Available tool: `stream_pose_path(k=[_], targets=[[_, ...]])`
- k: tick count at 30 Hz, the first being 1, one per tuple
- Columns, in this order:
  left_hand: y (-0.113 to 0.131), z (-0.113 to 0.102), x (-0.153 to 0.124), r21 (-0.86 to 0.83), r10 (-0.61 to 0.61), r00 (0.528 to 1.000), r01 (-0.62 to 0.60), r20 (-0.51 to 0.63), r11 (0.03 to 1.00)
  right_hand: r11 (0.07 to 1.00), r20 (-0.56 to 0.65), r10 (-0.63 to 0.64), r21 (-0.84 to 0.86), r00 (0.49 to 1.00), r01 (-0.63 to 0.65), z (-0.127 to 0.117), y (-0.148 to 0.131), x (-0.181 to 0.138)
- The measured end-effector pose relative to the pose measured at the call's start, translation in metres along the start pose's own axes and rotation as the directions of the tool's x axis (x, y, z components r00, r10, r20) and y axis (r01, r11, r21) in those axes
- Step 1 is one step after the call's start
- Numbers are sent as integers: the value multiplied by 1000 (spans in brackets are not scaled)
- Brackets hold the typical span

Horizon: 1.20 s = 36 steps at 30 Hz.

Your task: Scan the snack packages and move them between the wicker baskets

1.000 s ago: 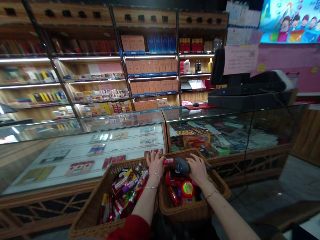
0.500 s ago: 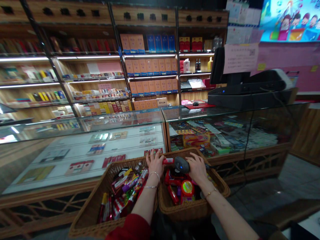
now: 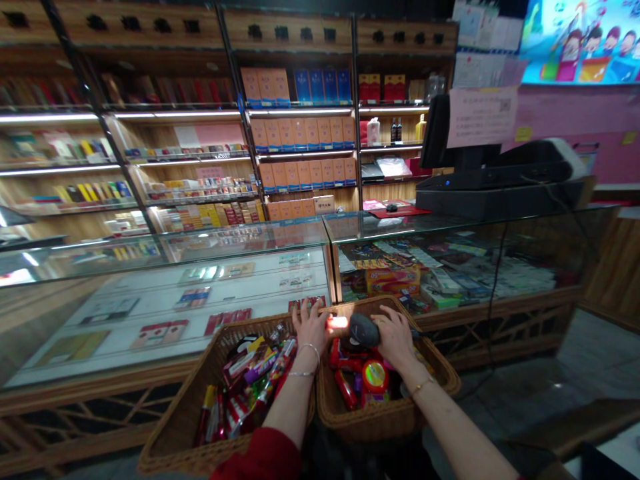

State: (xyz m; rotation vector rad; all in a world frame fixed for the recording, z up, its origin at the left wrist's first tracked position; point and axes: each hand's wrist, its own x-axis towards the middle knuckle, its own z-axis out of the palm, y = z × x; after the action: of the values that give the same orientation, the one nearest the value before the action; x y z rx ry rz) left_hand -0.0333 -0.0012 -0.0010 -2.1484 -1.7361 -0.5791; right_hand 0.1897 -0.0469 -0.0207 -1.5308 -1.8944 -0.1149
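Observation:
A barcode scanner (image 3: 364,330) is gripped in my right hand (image 3: 395,337), its head turned left. Bright light from it falls on a small red packet (image 3: 337,323), whose exact kind I cannot make out. My left hand (image 3: 311,330) holds that packet, the fingers partly hiding it. Beneath my left forearm is a wicker basket (image 3: 170,417) full of assorted wrapped sweets (image 3: 260,370). The second wicker basket (image 3: 370,421), under the scanner, contains red packages and a round-topped candy container (image 3: 375,377).
Glass display counters (image 3: 250,267) run behind the baskets. A monitor (image 3: 436,133) and a dark cash register base (image 3: 465,200) stand on the right counter, with a cable (image 3: 496,287) hanging in front. Stocked shelves (image 3: 300,133) line the back wall.
The scanner's light has come on and now brightens the red packet. Both hands and the baskets have stayed in place.

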Motion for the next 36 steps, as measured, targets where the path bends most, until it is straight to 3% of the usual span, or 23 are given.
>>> stream_pose_path(k=[36], targets=[[0,1,1,-17,-19,999,19,26,1000,1000,-52,-2,-4,999,1,1,2,0]])
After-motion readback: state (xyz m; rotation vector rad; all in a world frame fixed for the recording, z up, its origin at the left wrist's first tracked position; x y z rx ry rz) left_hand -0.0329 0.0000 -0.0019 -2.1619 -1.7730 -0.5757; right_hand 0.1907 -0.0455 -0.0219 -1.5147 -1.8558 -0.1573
